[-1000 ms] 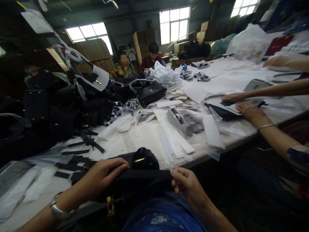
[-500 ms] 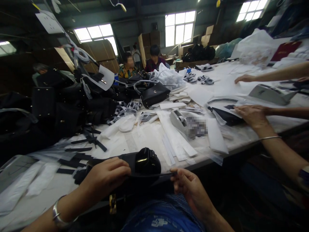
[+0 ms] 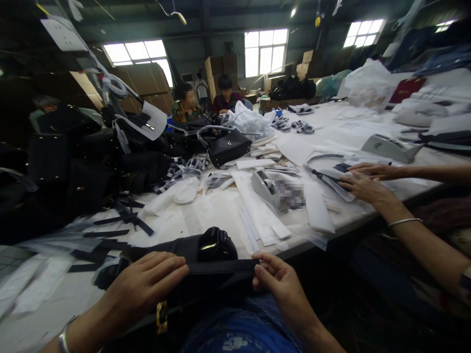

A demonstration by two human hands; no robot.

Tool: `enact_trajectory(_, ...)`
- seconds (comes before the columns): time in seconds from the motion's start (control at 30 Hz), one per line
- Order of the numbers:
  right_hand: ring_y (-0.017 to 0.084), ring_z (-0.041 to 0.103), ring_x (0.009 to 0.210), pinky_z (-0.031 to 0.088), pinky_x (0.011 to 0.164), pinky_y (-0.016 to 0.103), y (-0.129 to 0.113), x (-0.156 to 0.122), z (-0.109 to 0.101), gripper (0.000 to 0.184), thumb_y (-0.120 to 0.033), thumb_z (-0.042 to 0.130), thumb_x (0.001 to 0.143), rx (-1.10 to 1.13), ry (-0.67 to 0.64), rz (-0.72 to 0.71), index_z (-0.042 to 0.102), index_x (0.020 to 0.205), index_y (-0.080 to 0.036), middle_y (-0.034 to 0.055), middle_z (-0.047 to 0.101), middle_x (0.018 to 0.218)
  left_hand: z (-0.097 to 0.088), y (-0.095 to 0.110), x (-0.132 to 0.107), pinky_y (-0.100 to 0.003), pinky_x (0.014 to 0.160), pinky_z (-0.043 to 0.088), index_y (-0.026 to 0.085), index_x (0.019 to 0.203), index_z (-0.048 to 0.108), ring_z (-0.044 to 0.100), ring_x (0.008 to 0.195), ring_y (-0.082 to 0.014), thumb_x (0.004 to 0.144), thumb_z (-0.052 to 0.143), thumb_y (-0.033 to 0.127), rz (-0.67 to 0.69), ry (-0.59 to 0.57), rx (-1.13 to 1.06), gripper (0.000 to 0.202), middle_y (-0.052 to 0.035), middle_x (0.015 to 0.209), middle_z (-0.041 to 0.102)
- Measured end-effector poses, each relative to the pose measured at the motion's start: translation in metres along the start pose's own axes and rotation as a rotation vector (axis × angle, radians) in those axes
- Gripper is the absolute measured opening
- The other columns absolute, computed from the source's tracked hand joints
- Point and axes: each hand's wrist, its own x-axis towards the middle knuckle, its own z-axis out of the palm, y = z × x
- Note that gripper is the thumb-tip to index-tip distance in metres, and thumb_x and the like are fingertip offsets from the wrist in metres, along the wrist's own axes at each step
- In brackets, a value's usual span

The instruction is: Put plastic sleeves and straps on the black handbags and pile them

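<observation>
A black handbag (image 3: 221, 282) lies across my lap and the table's front edge, its upper edge stretched between my hands. My left hand (image 3: 156, 277) is closed over the left part of that edge, fingers pointing right. At the right end, my right hand (image 3: 275, 274) pinches the bag's corner between thumb and fingers. Behind the edge sits a rounded black part with a gold zipper (image 3: 209, 246). A gold metal fitting (image 3: 162, 316) hangs below my left hand. The bag's underside is lost in shadow.
Black handbags (image 3: 95, 181) are heaped at the left. Black strips (image 3: 123, 220) lie in front of them. A grey tape dispenser (image 3: 263, 186) stands mid-table beside white foam sheets (image 3: 257, 215). At the right, a co-worker's hands (image 3: 368, 184) rest on another dark bag.
The view has shifted slightly to the right. More of the bag's edge now shows between my hands, which keep their hold. The co-worker's two hands have come together on their bag.
</observation>
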Motion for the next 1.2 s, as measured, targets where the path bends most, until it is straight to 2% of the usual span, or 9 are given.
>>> enact_trajectory(0.17, 0.012, 0.062, 0.057, 0.050, 0.060, 0.024, -0.003, 0.001, 0.003, 0.037, -0.039, 0.079, 0.076, 0.012, -0.014, -0.041, 0.071, 0.105, -0.016, 0.0011, 0.068, 0.062, 0.003, 0.018, 0.025, -0.031, 0.091, 0.052, 0.021, 0.116, 0.062, 0.066, 0.102, -0.0200, 0.091, 0.058, 0.022, -0.178, -0.043, -0.134, 0.025, -0.0064, 0.115, 0.071)
enact_trajectory(0.33, 0.011, 0.062, 0.060, 0.052, 0.063, 0.022, -0.015, 0.002, 0.016, 0.033, -0.037, 0.083, 0.070, 0.010, -0.024, -0.080, 0.076, 0.097, -0.020, 0.0007, 0.070, 0.070, 0.006, 0.036, 0.068, -0.029, 0.080, 0.056, 0.025, 0.120, 0.062, 0.069, 0.093, -0.0186, 0.097, 0.046, 0.031, -0.350, -0.209, -0.405, 0.028, -0.0047, 0.108, 0.072)
enact_trajectory(0.47, 0.012, 0.064, 0.065, 0.054, 0.066, 0.025, -0.020, 0.006, 0.025, 0.032, -0.037, 0.082, 0.071, 0.034, -0.040, -0.117, 0.076, 0.097, -0.021, 0.0031, 0.074, 0.082, 0.004, 0.031, 0.090, -0.029, 0.083, 0.054, 0.027, 0.111, 0.067, 0.069, 0.093, -0.0186, 0.096, 0.050, 0.037, -0.502, -0.325, -0.647, 0.025, -0.0018, 0.104, 0.074)
enact_trajectory(0.63, 0.016, 0.068, 0.074, 0.056, 0.074, 0.029, -0.012, 0.017, 0.029, 0.031, -0.037, 0.077, 0.077, 0.034, -0.074, -0.185, 0.073, 0.104, -0.021, 0.0043, 0.074, 0.090, -0.006, 0.019, 0.096, -0.028, 0.090, 0.052, 0.026, 0.109, 0.069, 0.068, 0.098, -0.0187, 0.090, 0.060, 0.039, -0.625, -0.426, -0.897, 0.025, -0.0004, 0.107, 0.074)
enact_trajectory(0.7, 0.022, 0.068, 0.094, 0.054, 0.089, 0.035, -0.009, 0.023, 0.030, 0.033, -0.036, 0.074, 0.080, -0.044, -0.082, -0.281, 0.070, 0.111, -0.024, 0.0059, 0.073, 0.106, -0.008, 0.016, 0.093, -0.032, 0.095, 0.050, 0.025, 0.114, 0.068, 0.066, 0.104, -0.0205, 0.089, 0.061, 0.040, -0.671, -0.416, -0.902, 0.030, -0.0017, 0.113, 0.073)
enact_trajectory(0.83, 0.026, 0.051, 0.128, 0.037, 0.113, 0.042, -0.006, 0.038, 0.037, 0.045, -0.034, 0.069, 0.084, -0.345, -0.087, -0.489, 0.061, 0.128, -0.028, 0.0064, 0.059, 0.135, -0.010, 0.009, 0.087, -0.038, 0.107, 0.043, 0.026, 0.125, 0.064, 0.060, 0.118, -0.0240, 0.090, 0.058, 0.042, -0.738, -0.340, -0.866, 0.039, -0.0038, 0.130, 0.065)
enact_trajectory(1.0, 0.025, 0.057, 0.122, 0.043, 0.108, 0.041, -0.003, 0.059, 0.053, 0.043, -0.030, 0.068, 0.084, -0.382, -0.208, -0.566, 0.061, 0.127, -0.026, 0.0059, 0.064, 0.128, -0.015, -0.008, 0.090, -0.032, 0.071, 0.057, 0.020, 0.132, 0.059, 0.069, 0.078, -0.0209, 0.090, 0.055, 0.048, -0.886, -0.415, -0.941, 0.051, -0.0069, 0.109, 0.074)
enact_trajectory(1.13, 0.024, 0.060, 0.117, 0.045, 0.106, 0.039, -0.001, 0.065, 0.062, 0.038, -0.027, 0.070, 0.083, -0.286, -0.169, -0.560, 0.065, 0.121, -0.026, 0.0051, 0.067, 0.122, -0.016, -0.019, 0.098, -0.030, 0.082, 0.052, 0.018, 0.106, 0.073, 0.068, 0.092, -0.0228, 0.088, 0.055, 0.052, -0.852, -0.420, -0.833, 0.042, -0.0042, 0.098, 0.076)
enact_trajectory(1.2, 0.023, 0.060, 0.116, 0.045, 0.106, 0.039, -0.001, 0.064, 0.065, 0.037, -0.025, 0.069, 0.083, -0.255, -0.153, -0.562, 0.066, 0.120, -0.026, 0.0049, 0.067, 0.121, -0.016, -0.022, 0.104, -0.029, 0.079, 0.050, 0.017, 0.093, 0.074, 0.067, 0.087, -0.0220, 0.086, 0.055, 0.054, -0.823, -0.447, -0.711, 0.042, -0.0031, 0.089, 0.076)
